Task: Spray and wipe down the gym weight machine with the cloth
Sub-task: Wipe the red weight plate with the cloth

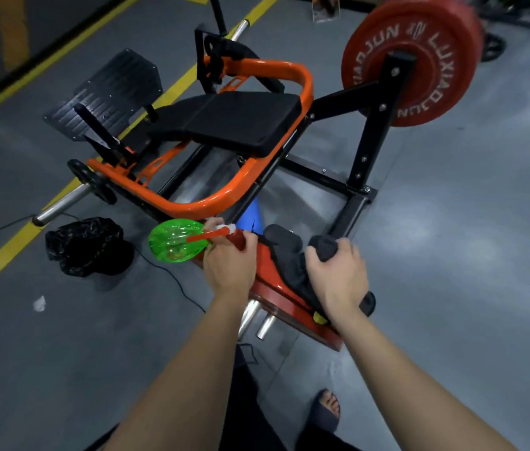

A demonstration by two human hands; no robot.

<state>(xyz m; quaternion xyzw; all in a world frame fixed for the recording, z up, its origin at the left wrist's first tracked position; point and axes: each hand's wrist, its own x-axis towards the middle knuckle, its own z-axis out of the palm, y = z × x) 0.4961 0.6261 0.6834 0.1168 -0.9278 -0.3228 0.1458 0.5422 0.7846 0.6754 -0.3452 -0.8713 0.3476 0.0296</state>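
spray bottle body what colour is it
Translucent green spray bottle, red trigger head; seen in the head view.

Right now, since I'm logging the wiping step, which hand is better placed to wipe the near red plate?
Probably the right hand: it grips the cloth, which lies on the red plate. The left hand is taken up holding the spray bottle.

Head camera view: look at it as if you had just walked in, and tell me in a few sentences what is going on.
A person stands over a gym weight machine with an orange frame. The left hand grips a green spray bottle by its red trigger head, near the frame. The right hand grips a dark cloth that lies on the near red plate. Neither hand touches the black seat beyond.
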